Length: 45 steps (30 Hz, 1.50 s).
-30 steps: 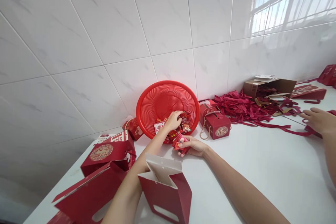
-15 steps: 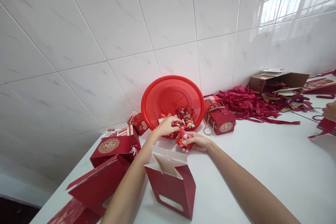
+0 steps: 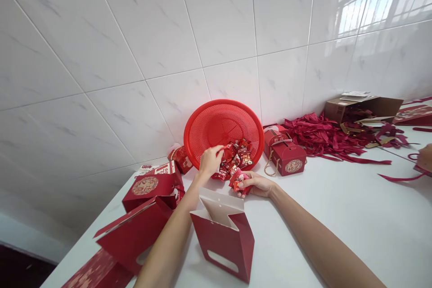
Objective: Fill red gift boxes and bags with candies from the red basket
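Against the tiled wall, our round plastic mesh basket point(image 3: 224, 119) leans with its mouth toward us, glossy sweets point(image 3: 245, 158) low inside. There our left hand point(image 3: 209, 160) pinches a red packet point(image 3: 228, 150), pointing rightward; our right hand point(image 3: 258, 184) grips crinkly pink-and-red sweets point(image 3: 240, 182) above the counter point(image 3: 300, 209), beside the upright, open-topped card box point(image 3: 224, 238).

Person's own parts, as seen: hands, 1 pr., bare. L hand point(image 3: 210, 162): slim, slender fingers. R hand point(image 3: 259, 185): same type, slim thumb. Forearms, qty. 2, also bare: L forearm point(image 3: 172, 238) & R forearm point(image 3: 313, 229), smooth, slender, narrow nr. wrist, wider twd. elbow. Nails: too sm. to make out. Finish: plain, approx. matching pr.
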### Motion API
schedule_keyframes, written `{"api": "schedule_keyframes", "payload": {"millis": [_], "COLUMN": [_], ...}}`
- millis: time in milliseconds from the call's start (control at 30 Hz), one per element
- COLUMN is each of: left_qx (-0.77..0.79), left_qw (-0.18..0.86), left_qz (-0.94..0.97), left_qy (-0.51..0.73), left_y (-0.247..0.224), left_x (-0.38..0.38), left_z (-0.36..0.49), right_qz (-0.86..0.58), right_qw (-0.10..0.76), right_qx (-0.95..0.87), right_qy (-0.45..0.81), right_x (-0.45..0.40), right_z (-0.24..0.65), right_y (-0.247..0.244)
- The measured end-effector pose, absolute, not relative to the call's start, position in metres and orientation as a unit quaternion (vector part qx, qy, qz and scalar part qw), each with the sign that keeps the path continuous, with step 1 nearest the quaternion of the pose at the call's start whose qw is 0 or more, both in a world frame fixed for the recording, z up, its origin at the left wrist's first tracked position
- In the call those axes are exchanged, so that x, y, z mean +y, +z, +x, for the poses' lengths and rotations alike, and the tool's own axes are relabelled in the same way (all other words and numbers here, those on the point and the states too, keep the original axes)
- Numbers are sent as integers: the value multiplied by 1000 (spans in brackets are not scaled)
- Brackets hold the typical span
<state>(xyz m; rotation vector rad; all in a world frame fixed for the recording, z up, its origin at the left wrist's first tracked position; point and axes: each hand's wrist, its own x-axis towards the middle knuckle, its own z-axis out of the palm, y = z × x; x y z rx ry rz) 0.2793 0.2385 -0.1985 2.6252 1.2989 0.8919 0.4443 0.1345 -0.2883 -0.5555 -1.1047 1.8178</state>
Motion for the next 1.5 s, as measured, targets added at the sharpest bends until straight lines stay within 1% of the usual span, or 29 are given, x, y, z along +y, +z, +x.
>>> {"api": "schedule_keyframes", "payload": {"millis": [100, 167, 233, 300, 400, 733, 1100, 1300, 1500], "left_qx": [455, 446, 434, 420, 393, 341, 287, 293, 322], "left_qw": [1, -2, 30, 63, 80, 127, 113, 122, 120], "left_qz": [780, 764, 792, 829, 862, 895, 932, 935, 934], "left_qy": [430, 466, 429, 363, 310, 256, 192, 161, 99], "left_y": [-191, -190, -194, -201, -213, -218, -228, -235, -233], "left_x": [253, 261, 266, 266, 259, 228, 234, 242, 242], "left_z": [276, 272, 268, 264, 258, 254, 292, 305, 306], "right_qz": [-224, -226, -227, -228, -226, -233, -239, -232, -229], "right_qw": [457, 457, 456, 453, 446, 444, 448, 446, 449], "right_qx": [-445, -447, -450, -454, -461, -467, -468, -478, -476], "right_qy": [737, 735, 733, 733, 733, 728, 723, 720, 721], "right_x": [135, 135, 135, 135, 136, 133, 134, 134, 135], "right_z": [444, 445, 445, 445, 446, 446, 446, 446, 445], "right_y": [-289, -290, -290, -290, -291, -287, -288, -289, -289]}}
